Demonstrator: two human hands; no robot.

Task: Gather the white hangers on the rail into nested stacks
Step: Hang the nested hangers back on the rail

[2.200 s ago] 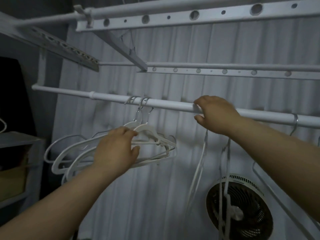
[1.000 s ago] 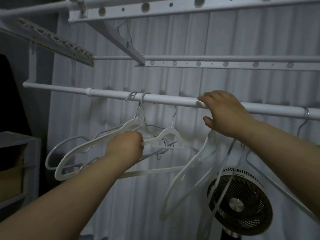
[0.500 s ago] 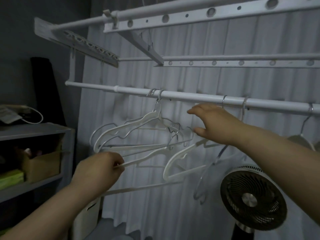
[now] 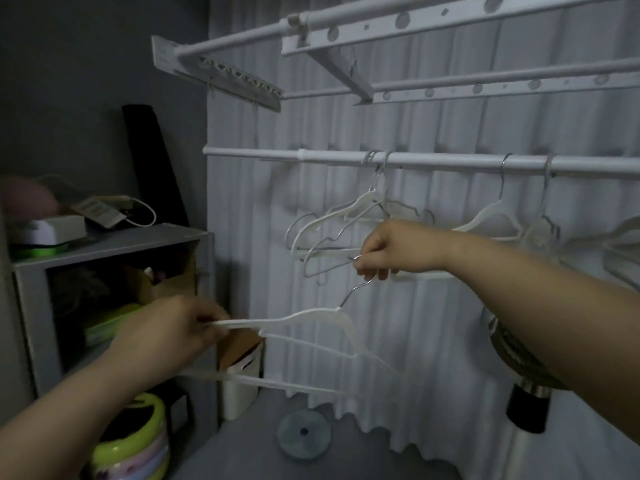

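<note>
A white hanger (image 4: 311, 327) is off the white rail (image 4: 433, 162) and held below it. My left hand (image 4: 173, 329) pinches its left shoulder end. My right hand (image 4: 391, 249) pinches its metal hook at the top. A nested group of white hangers (image 4: 349, 216) hangs from the rail just above my right hand. Two more white hangers (image 4: 495, 216) hang further right, and another hanger (image 4: 623, 237) shows at the right edge.
A grey shelf unit (image 4: 114, 244) with boxes and clutter stands at the left. A white bin (image 4: 242, 386) and stacked coloured tubs (image 4: 135, 441) sit on the floor. A fan (image 4: 519, 362) is behind my right forearm. White curtain (image 4: 415, 341) hangs behind the rail.
My right hand dropped from the rail and took the hook of the hanger my left hand holds. That hanger came down and left, off the rail. The view swung left.
</note>
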